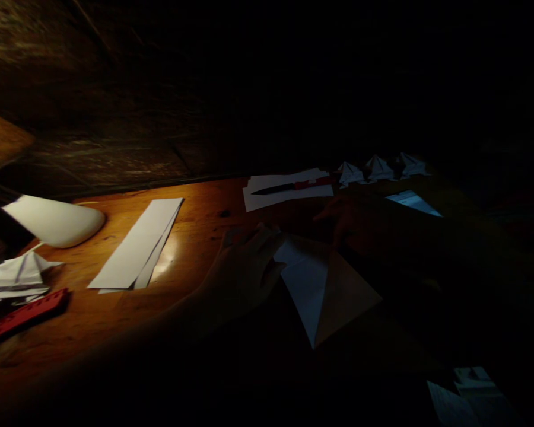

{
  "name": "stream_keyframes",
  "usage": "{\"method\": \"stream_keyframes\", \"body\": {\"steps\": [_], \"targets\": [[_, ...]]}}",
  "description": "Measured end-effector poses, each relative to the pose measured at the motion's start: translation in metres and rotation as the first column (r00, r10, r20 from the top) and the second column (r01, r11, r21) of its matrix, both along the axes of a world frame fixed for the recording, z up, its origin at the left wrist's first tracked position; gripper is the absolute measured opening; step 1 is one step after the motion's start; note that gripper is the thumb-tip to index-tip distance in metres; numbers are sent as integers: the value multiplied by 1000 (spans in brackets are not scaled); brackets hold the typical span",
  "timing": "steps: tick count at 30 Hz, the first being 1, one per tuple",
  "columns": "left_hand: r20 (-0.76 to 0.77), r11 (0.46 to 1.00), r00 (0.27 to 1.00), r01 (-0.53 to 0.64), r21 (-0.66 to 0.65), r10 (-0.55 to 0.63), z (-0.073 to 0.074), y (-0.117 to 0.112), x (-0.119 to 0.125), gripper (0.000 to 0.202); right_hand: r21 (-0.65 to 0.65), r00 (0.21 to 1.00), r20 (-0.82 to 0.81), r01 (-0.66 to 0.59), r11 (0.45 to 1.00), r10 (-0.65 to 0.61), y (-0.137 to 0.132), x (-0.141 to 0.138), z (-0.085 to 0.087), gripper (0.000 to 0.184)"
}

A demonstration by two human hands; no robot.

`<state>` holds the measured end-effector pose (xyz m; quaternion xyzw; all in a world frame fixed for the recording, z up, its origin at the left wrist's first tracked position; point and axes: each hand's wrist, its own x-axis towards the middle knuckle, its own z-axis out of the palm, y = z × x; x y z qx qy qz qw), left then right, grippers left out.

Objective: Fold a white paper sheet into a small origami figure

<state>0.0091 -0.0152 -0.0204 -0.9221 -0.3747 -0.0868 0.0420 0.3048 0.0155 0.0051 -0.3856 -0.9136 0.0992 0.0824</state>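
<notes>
The scene is very dark. My left hand point(244, 267) lies on the wooden table point(115, 332), fingers stretched flat onto the left edge of a folded sheet of paper point(324, 287) that comes to a point toward me. My right hand point(342, 216) rests just beyond the sheet's far corner, fingers spread and pressing down near the fold. Neither hand lifts anything.
A white lamp head point(57, 220) lights the table at left. Long paper strips point(137, 246) lie beside it. A red-handled knife point(293, 187) rests on white sheets at the back. Folded paper shapes point(378, 169) stand far right. A red ruler point(24, 314) and crumpled paper point(13, 277) sit at left.
</notes>
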Motion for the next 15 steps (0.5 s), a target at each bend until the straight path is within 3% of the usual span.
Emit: {"method": "stream_keyframes", "body": {"steps": [9,15], "targets": [[-28,1000,1000,3,-2,-3,3,-1,2,41,108,999,-4,51,993,-51,-12,-25,14,31],[-50,1000,999,20,-15,-20,3,-1,4,34,27,999,0,36,999,-36,-20,-43,14,32]]}}
